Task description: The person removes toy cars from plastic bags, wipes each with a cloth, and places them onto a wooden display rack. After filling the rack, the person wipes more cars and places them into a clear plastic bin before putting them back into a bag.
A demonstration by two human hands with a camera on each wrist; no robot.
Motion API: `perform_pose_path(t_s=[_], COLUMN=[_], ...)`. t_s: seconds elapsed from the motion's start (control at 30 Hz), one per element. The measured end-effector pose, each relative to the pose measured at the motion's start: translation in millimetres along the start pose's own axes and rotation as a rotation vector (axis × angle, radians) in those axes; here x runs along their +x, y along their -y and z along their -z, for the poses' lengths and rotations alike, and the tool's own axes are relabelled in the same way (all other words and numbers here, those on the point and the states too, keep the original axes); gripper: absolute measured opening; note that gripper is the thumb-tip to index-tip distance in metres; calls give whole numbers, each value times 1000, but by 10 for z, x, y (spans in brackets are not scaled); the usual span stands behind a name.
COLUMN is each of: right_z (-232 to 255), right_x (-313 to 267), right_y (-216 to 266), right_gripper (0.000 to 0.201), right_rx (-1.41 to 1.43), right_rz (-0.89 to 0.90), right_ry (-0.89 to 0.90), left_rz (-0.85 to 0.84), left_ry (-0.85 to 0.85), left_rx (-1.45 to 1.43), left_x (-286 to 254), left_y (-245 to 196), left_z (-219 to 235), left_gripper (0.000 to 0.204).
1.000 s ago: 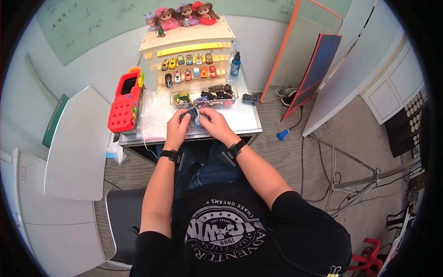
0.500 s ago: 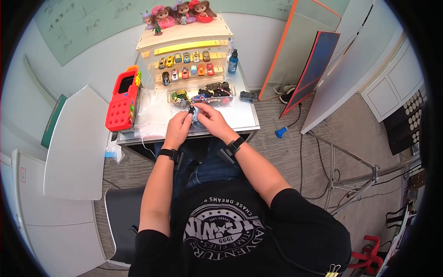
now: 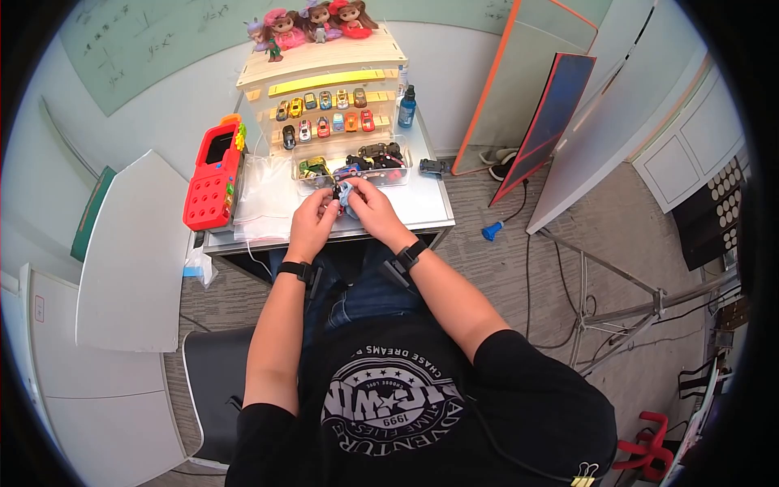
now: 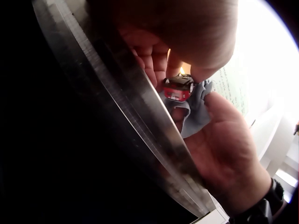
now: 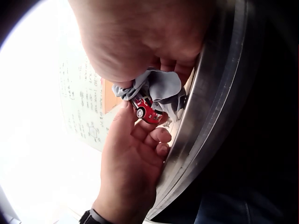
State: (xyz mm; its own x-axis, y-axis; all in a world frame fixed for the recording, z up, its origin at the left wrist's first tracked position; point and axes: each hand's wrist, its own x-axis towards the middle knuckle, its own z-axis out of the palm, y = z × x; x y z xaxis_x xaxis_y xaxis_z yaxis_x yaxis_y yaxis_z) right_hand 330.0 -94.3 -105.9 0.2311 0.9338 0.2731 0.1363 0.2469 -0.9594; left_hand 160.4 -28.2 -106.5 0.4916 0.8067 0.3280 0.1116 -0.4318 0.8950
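Between both hands, over the table's front edge, is a small red and black toy car (image 4: 178, 88) (image 5: 148, 113). My left hand (image 3: 312, 225) (image 5: 131, 154) pinches it between thumb and fingers. A grey-blue cloth (image 3: 346, 200) (image 4: 197, 116) (image 5: 164, 86) is bunched in my right hand (image 3: 378, 216) (image 4: 225, 144), whose fingers press it against the car. Part of the car is hidden under cloth and fingers. Just beyond the hands stands a clear bin (image 3: 305, 186) of toy cars.
Two rows of toy cars stand on a wooden rack (image 3: 264, 122), with dolls (image 3: 286, 31) on top. A red toy case (image 3: 209, 195) is at the left, a blue bottle (image 3: 406, 109) at the right. One dark car (image 3: 432, 166) lies beside the bin. Clear plastic bags (image 3: 264, 199) lie left of the hands.
The toy car has been turned in the fingers, and the right hand's cloth has shifted around it. The head view has moved slightly. Both hands keep their hold.
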Motion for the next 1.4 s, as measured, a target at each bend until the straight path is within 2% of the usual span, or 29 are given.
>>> perform_pose_path(t_s=[0.07, 0.13, 0.27, 0.43, 0.57, 0.67, 0.73, 0.77, 0.83, 0.93, 1.03, 1.07, 1.13, 1.4], right_z=[2, 0, -2, -2, -17, -22, -31, -36, -47, -53, -54, -57, -58, -56], right_x=[8, 6, 6, -8, 20, 22, 22, 22, 23, 17, 20, 17, 3, 3], right_y=[-20, -40, -26, -16, -68, -60, -53, -58, -66, -58, -62, -49, -27, -8], right_gripper=[32, 32, 31, 24, 21, 22, 23, 23, 24, 25, 26, 27, 28, 30], right_rx=[-34, -67, -29, -92, -24, -79, -125, -139, -153, -166, -87, -117, -148, -123], right_rz=[26, 52, 39, 47, 11, -22, -34, -14, 6, 16, 9, 28, 45, -20], right_ry=[-20, -40, -44, -57, -83, -97, -106, -122, -138, -149, -131, -117, -102, -127], left_rz=[-32, -212, -175, -230, -228, -268, -343, -342, -149, -90, -63, -64, -131, -189], left_ry=[-28, -54, -56, -29, -12, 6, -63, -63, -112, -92, -55, -55, -38, -65], left_rx=[8, 166, 132, 272, 239, 260, 297, 297, 102, -67, 29, 28, 231, 233], left_x=[2, 4, -9, -25, -37, -44, -31, -29, -25, 0, -15, -21, -35, -47], left_y=[19, -16, -85, -105, -33, -34, -80, -73, -39, 87, 80, 35, -54, -71], left_z=[-8, 3, 7, 1, -21, -27, -28, -35, -50, -60, -38, -27, -10, -29], left_gripper=[32, 39, 43, 42, 42, 46, 41, 41, 38, 37, 41, 41, 43, 45])
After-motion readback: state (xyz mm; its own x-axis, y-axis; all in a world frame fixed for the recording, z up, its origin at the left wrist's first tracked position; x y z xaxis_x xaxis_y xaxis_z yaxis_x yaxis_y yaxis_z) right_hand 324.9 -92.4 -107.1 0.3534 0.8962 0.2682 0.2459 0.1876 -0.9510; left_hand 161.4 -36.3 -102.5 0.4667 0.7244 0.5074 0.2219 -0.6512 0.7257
